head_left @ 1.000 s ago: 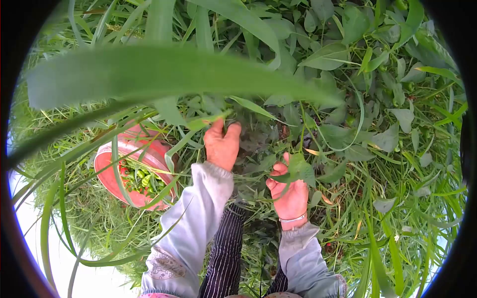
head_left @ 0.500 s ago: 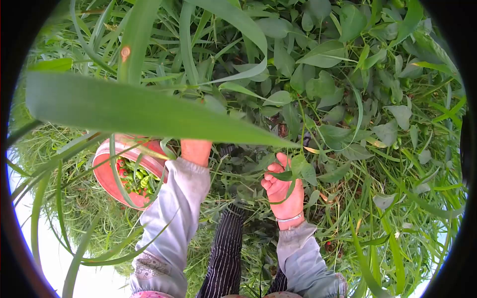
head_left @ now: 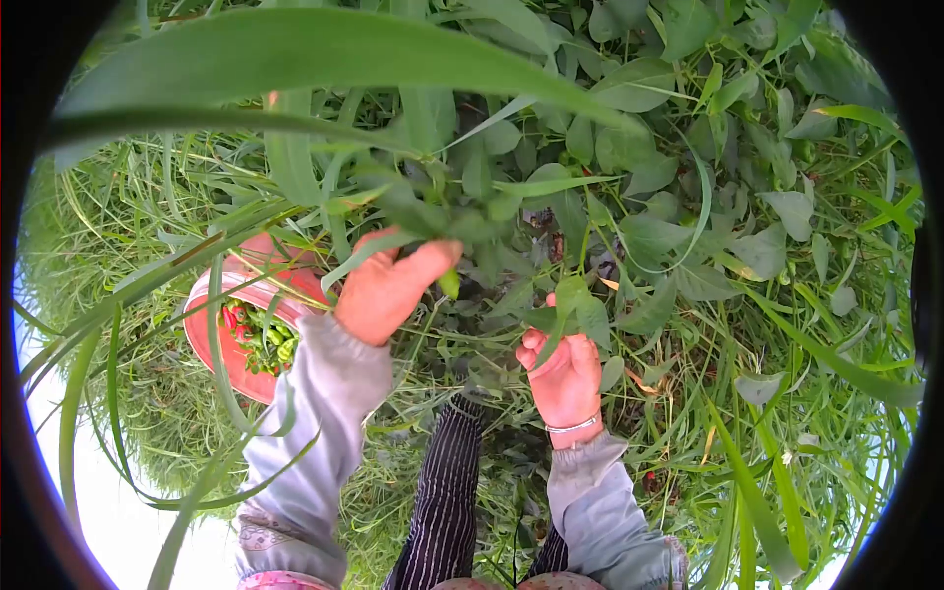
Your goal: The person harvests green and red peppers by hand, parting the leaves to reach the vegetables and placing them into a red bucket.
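Makes out only a faint printed pattern point(head_left: 264, 534) near the elbow of the left of two loose grey cloth sleeves point(head_left: 320, 413), too blurred to read.

Reaches with the bare left hand point(head_left: 385, 290) up into the dark leaves of the bushy green pepper plant point(head_left: 551, 211). Draws thumb and forefingers close together at a small green pepper pod point(head_left: 449, 284) that hangs just under the fingertips. Cannot tell whether clamped on it or only touching.

Grips with the bare right hand point(head_left: 565, 379), lower and to the right, fingers curled tight into a fist round a thin leafy green stem point(head_left: 560, 317). Shows a few leaves at the top of that stem, above the fist.

Wears one thin silver metal bangle point(head_left: 575, 426) on the right wrist. Stands in dark pin-striped trousers point(head_left: 444, 492), seen between the two arms.

Finds one round pink-red plastic bucket point(head_left: 208, 344) just left of the left forearm, sunk in long grass. Holds in it a heap of small green and red peppers point(head_left: 261, 339), too tangled to count.

Looks past one very broad green grass blade point(head_left: 295, 44) that arches across the top, close to the lens and blurred. Sees narrower blades crossing the bucket's mouth and the left knuckles. Meets thick weeds and grass on every side, hiding the ground.
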`<state>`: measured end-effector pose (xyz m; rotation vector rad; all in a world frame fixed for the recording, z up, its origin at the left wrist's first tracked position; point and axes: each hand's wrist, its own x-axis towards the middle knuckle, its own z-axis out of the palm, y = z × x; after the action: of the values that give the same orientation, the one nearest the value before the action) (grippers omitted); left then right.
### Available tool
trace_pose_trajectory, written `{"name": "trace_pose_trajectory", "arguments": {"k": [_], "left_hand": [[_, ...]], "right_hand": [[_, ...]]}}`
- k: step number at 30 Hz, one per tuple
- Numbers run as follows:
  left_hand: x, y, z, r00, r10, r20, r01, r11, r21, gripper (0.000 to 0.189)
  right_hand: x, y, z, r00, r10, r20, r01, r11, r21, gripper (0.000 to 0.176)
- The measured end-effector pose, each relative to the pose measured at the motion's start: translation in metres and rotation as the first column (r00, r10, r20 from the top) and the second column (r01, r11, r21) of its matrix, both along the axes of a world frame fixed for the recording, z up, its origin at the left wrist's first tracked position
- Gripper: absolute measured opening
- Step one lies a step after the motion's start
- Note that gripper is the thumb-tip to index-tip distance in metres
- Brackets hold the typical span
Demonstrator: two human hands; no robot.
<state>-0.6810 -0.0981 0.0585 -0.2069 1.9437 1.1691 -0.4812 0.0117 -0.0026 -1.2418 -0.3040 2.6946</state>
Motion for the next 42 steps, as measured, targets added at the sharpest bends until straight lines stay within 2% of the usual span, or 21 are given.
{"name": "trace_pose_trajectory", "arguments": {"k": [4,6,8,10,13,15,17,18,20,22,23,24,26,27,29,31,33,35,37,39,42], "left_hand": [[0.005,-0.032,0.041,0.879,-0.221,0.423,0.205,0.975,0.083,0.021],[0.014,-0.054,0.058,0.88,-0.229,0.416,0.195,0.973,0.123,0.02],[0.025,-0.099,0.059,0.895,-0.431,0.118,0.438,0.898,-0.039,0.02],[0.037,-0.141,0.061,0.935,-0.353,-0.028,0.332,0.9,-0.283,0.018],[0.044,-0.205,0.04,0.616,-0.759,-0.21,0.478,0.573,-0.666,0.019],[0.046,-0.221,0.037,0.434,-0.895,-0.105,0.528,0.347,-0.775,0.017],[0.047,-0.231,0.037,0.292,-0.954,0.073,0.587,0.118,-0.801,0.017],[0.045,-0.233,0.035,0.262,-0.957,0.127,0.56,0.044,-0.827,0.018],[0.035,-0.241,0.027,0.207,-0.949,0.239,0.498,-0.108,-0.86,0.019],[0.048,-0.324,-0.025,0.386,-0.923,-0.011,0.383,0.17,-0.908,0.024],[0.044,-0.293,-0.009,0.204,-0.979,-0.003,0.266,0.059,-0.962,0.025],[0.045,-0.287,-0.004,0.247,-0.965,0.087,0.34,0.002,-0.94,0.027],[0.047,-0.276,0.007,0.308,-0.911,0.275,0.488,-0.097,-0.868,0.032],[0.05,-0.244,0.019,0.404,-0.869,0.286,0.544,-0.024,-0.839,0.033],[0.063,-0.224,0.019,0.329,-0.81,0.485,0.659,-0.171,-0.733,0.035],[0.079,-0.166,0.046,0.116,-0.881,0.459,0.733,-0.237,-0.638,0.025],[0.082,-0.114,0.062,0.368,-0.92,0.133,0.869,0.289,-0.401,0.019],[0.082,-0.058,0.061,0.563,-0.803,-0.196,0.8,0.589,-0.117,0.016],[0.073,-0.007,0.05,0.64,-0.734,-0.228,0.744,0.666,-0.056,0.013],[0.063,0.035,0.024,0.756,-0.505,-0.417,0.557,0.83,0.005,0.015],[0.03,0.092,-0.011,0.645,-0.389,-0.658,0.418,0.9,-0.123,0.022]], "right_hand": [[0.004,-0.002,-0.007,0.998,-0.054,-0.04,0.052,0.998,-0.044,0.057],[0.004,0.001,-0.006,0.998,-0.025,-0.049,0.024,1.0,-0.017,0.053],[0.001,0.003,-0.003,0.998,0.039,-0.039,-0.039,0.999,0.018,0.047],[0.0,0.004,0.001,0.99,0.144,0.001,-0.144,0.988,0.058,0.04],[-0.007,-0.002,0.017,0.928,0.371,0.028,-0.367,0.901,0.232,0.033],[-0.012,-0.012,0.03,0.846,0.532,0.037,-0.462,0.697,0.549,0.032],[-0.027,-0.016,0.041,0.754,0.643,0.134,-0.437,0.339,0.833,0.031],[-0.043,-0.011,0.046,0.719,0.662,0.212,-0.365,0.099,0.926,0.031],[-0.079,0.0,0.06,0.713,0.621,0.325,-0.317,-0.128,0.94,0.029],[-0.118,0.022,0.07,0.77,0.524,0.364,-0.169,-0.382,0.909,0.028],[-0.134,0.033,0.07,0.791,0.458,0.405,-0.118,-0.536,0.836,0.027],[-0.143,0.045,0.063,0.855,0.345,0.388,-0.08,-0.651,0.755,0.025],[-0.152,0.084,0.073,0.714,0.173,0.679,-0.274,-0.823,0.497,0.031],[-0.15,0.109,0.081,0.665,0.054,0.745,-0.334,-0.87,0.361,0.042],[-0.132,0.152,0.081,0.54,0.038,0.841,-0.432,-0.845,0.316,0.06],[-0.113,0.178,0.075,0.365,0.097,0.926,-0.548,-0.782,0.298,0.056],[-0.102,0.186,0.065,0.197,0.122,0.973,-0.628,-0.747,0.221,0.05],[-0.091,0.191,0.05,0.119,0.048,0.992,-0.646,-0.755,0.114,0.044],[-0.05,0.204,-0.037,0.579,0.345,0.738,-0.571,-0.475,0.67,0.04],[-0.04,0.206,-0.057,0.706,0.378,0.599,-0.481,-0.365,0.797,0.037],[-0.062,0.194,-0.001,0.486,0.218,0.846,-0.614,-0.604,0.508,0.035]]}}
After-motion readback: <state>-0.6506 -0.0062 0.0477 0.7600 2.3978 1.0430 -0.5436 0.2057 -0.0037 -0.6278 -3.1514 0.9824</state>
